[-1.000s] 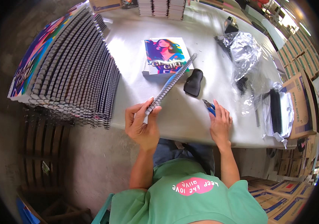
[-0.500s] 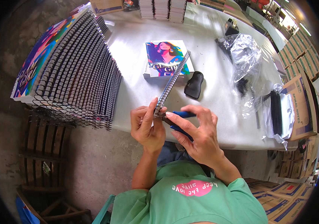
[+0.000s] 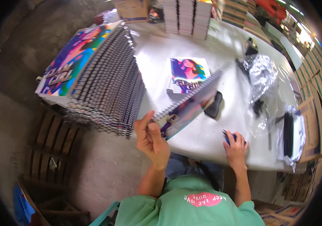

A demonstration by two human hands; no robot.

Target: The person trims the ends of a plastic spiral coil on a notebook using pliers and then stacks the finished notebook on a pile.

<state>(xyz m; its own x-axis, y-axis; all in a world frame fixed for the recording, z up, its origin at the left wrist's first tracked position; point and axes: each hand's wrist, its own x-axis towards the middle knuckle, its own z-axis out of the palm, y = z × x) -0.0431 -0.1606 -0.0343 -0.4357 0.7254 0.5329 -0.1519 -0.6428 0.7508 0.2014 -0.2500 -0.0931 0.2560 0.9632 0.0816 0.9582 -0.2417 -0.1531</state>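
My left hand [image 3: 153,141] grips one end of a spiral notebook [image 3: 191,113], thumb and fingers pinching it at its lower corner. The notebook is tilted over the table's front edge, its coil along the upper side and its colourful cover partly showing. Off to the right, my right hand [image 3: 236,151] is closed around blue-handled pliers [image 3: 227,141], low at the tabletop, with the dark jaws pointing away to the left. A short stack of notebooks [image 3: 188,74] with a bright illustrated cover lies behind the held one. Beside it is a black curved object [image 3: 214,107], partly covered.
A tall stack of spiral notebooks [image 3: 102,83] stands at the left table edge. On the right lie clear plastic bags [image 3: 262,84], black coils [image 3: 288,133] in white wrapping and a cardboard box [image 3: 311,126]. More notebook stacks [image 3: 186,19] stand at the back. A wooden slatted rack [image 3: 51,147] is below left.
My right hand has moved right with the pliers, away from the coil end. My left hand has turned the notebook so its cover shows. The whole view has shifted.
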